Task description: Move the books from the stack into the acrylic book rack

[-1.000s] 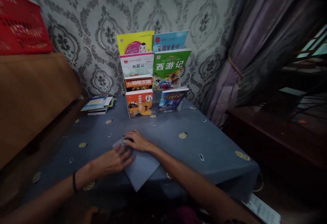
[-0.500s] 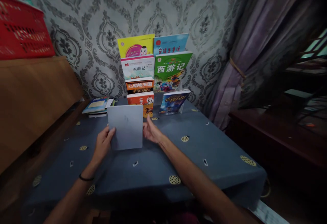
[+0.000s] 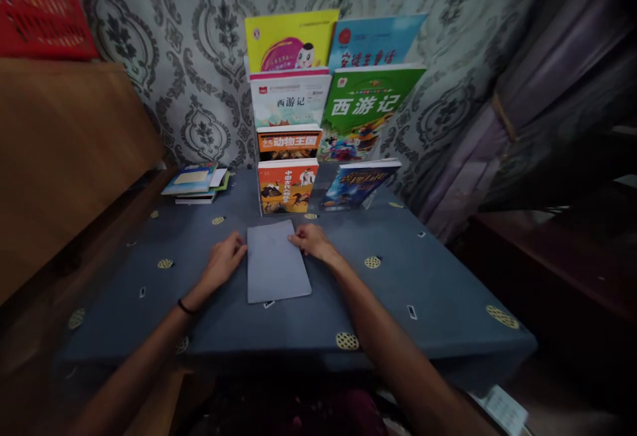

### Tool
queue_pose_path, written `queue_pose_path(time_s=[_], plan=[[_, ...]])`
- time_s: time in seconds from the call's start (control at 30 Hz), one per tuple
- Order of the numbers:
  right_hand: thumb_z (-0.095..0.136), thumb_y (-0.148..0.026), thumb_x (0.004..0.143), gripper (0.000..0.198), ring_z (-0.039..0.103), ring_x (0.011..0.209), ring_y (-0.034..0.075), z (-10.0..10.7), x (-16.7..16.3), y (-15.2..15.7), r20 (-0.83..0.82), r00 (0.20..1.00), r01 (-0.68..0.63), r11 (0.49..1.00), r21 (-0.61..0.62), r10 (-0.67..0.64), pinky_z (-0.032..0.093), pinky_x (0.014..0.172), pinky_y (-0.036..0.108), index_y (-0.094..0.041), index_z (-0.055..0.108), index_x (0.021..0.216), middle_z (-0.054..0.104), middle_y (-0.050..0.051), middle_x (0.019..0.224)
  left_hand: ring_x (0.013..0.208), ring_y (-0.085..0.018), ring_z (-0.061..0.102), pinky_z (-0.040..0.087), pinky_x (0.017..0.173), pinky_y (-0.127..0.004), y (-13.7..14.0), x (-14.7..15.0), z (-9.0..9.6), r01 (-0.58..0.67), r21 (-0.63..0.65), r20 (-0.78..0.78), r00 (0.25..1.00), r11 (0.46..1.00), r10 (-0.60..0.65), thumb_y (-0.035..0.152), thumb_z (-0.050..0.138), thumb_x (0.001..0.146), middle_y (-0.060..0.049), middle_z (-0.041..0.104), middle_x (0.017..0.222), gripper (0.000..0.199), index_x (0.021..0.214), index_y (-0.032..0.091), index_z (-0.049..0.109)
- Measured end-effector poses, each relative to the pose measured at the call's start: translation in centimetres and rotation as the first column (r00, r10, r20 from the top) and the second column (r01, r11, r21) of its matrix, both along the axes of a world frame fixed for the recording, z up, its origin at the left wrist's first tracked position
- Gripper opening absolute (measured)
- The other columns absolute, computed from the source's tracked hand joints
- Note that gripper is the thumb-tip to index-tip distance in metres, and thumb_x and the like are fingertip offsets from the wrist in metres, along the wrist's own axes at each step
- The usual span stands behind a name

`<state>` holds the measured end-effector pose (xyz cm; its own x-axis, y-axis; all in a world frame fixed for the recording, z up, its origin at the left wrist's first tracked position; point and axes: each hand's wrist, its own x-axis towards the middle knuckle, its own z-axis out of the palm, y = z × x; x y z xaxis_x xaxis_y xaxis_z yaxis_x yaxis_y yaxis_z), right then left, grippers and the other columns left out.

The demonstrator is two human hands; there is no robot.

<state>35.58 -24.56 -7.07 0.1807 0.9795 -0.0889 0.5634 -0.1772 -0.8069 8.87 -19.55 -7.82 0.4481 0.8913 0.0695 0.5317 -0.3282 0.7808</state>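
A thin pale grey-blue booklet (image 3: 277, 265), its visible side plain, lies low over the tablecloth in front of me. On its left edge, my left hand (image 3: 226, 257) has its fingers curled together, the thumb tip against the edge. My right hand (image 3: 311, 240) pinches the upper right edge between thumb and fingers. Just beyond the booklet stands an orange book (image 3: 288, 187) at the bottom of a tiered display of upright books. A dark blue book (image 3: 355, 185) leans at the display's lower right.
Higher on the display are a green book (image 3: 371, 111), a white one (image 3: 291, 101), a yellow one (image 3: 291, 41) and a light blue one (image 3: 378, 38). A small pile of books (image 3: 196, 182) lies at the back left. A red basket (image 3: 42, 11) tops a wooden cabinet (image 3: 64, 157).
The booklet has gone from upright to nearly flat and shifted right, with both hands following. The orange book behind it now shows fully. My view has moved closer and tipped down.
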Motion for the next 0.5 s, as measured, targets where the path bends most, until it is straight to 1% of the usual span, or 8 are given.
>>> queue_pose_path(time_s=[0.07, 0.13, 0.2, 0.23, 0.3, 0.33, 0.4, 0.5], plan=[[0.066, -0.026, 0.088, 0.016, 0.068, 0.078, 0.024, 0.4, -0.5, -0.3, 0.127, 0.989, 0.073, 0.997, 0.018, -0.075, 0.047, 0.068, 0.03, -0.019, 0.065, 0.074, 0.069, 0.008, 0.074, 0.089, -0.024, 0.068, 0.054, 0.082, -0.037, 0.8, 0.2, 0.0, 0.031, 0.253, -0.145, 0.989, 0.967, 0.006, 0.028, 0.057, 0.089, -0.006, 0.07, 0.092, 0.014, 0.101, 0.021, 0.06], [0.057, -0.027, 0.094, 0.015, 0.068, 0.099, 0.029, 0.8, -1.9, -0.6, 0.24, 0.964, 0.105, 0.992, 0.066, -0.118, 0.048, 0.081, 0.035, -0.018, 0.069, 0.094, 0.073, 0.014, 0.098, 0.107, -0.026, 0.065, 0.051, 0.096, -0.041, 1.6, 0.6, -0.2, 0.102, 0.372, -0.217, 0.976, 0.922, -0.02, 0.023, 0.052, 0.091, -0.01, 0.069, 0.111, 0.018, 0.108, 0.021, 0.06], [0.049, -0.029, 0.1, 0.026, 0.065, 0.113, 0.029, 0.8, -3.8, -0.6, 0.348, 0.936, -0.007, 0.989, 0.145, -0.044, 0.048, 0.093, 0.039, -0.018, 0.067, 0.115, 0.071, 0.016, 0.117, 0.117, -0.026, 0.061, 0.047, 0.104, -0.043, 2.3, 1.0, -0.8, 0.151, 0.393, -0.219, 0.973, 0.907, -0.067, 0.02, 0.049, 0.092, -0.011, 0.067, 0.122, 0.024, 0.114, 0.02, 0.059], [0.047, -0.03, 0.101, 0.031, 0.063, 0.12, 0.028, 0.7, -4.9, -0.5, 0.4, 0.915, -0.131, 0.974, 0.183, 0.048, 0.047, 0.099, 0.04, -0.018, 0.064, 0.124, 0.068, 0.016, 0.127, 0.12, -0.026, 0.06, 0.046, 0.107, -0.044, 2.6, 1.1, -1.2, 0.162, 0.389, -0.209, 0.974, 0.907, -0.085, 0.02, 0.048, 0.093, -0.012, 0.066, 0.125, 0.027, 0.118, 0.019, 0.058], [0.048, -0.035, 0.102, 0.044, 0.052, 0.136, 0.027, 0.2, -6.9, 0.0, 0.468, 0.841, -0.407, 0.888, 0.214, 0.272, 0.04, 0.113, 0.041, -0.014, 0.054, 0.141, 0.057, 0.017, 0.145, 0.123, -0.027, 0.06, 0.046, 0.107, -0.046, 3.1, 1.1, -2.2, 0.161, 0.366, -0.174, 0.979, 0.916, -0.103, 0.021, 0.046, 0.094, -0.014, 0.065, 0.129, 0.033, 0.126, 0.017, 0.054], [0.048, -0.038, 0.103, 0.052, 0.044, 0.143, 0.027, -0.1, -7.8, 0.3, 0.484, 0.799, -0.502, 0.839, 0.209, 0.358, 0.035, 0.118, 0.043, -0.011, 0.047, 0.147, 0.05, 0.019, 0.152, 0.124, -0.027, 0.06, 0.047, 0.107, -0.046, 3.3, 1.1, -2.6, 0.158, 0.354, -0.151, 0.982, 0.922, -0.11, 0.021, 0.046, 0.094, -0.015, 0.064, 0.131, 0.037, 0.13, 0.016, 0.051], [0.045, -0.046, 0.104, 0.064, 0.033, 0.151, 0.029, -0.8, -8.9, 1.1, 0.494, 0.739, -0.601, 0.78, 0.174, 0.459, 0.026, 0.124, 0.049, -0.005, 0.037, 0.153, 0.038, 0.023, 0.159, 0.128, -0.027, 0.059, 0.046, 0.109, -0.046, 3.5, 0.8, -3.4, 0.154, 0.34, -0.108, 0.986, 0.928, -0.124, 0.019, 0.045, 0.094, -0.017, 0.062, 0.136, 0.045, 0.139, 0.015, 0.044], [0.038, -0.053, 0.104, 0.072, 0.028, 0.153, 0.031, -1.6, -9.4, 1.9, 0.491, 0.718, -0.621, 0.773, 0.133, 0.493, 0.021, 0.125, 0.054, -0.003, 0.031, 0.155, 0.034, 0.026, 0.16, 0.132, -0.026, 0.057, 0.043, 0.113, -0.048, 3.6, 0.5, -4.0, 0.145, 0.35, -0.096, 0.988, 0.925, -0.119, 0.016, 0.045, 0.092, -0.017, 0.061, 0.141, 0.055, 0.146, 0.015, 0.037]])
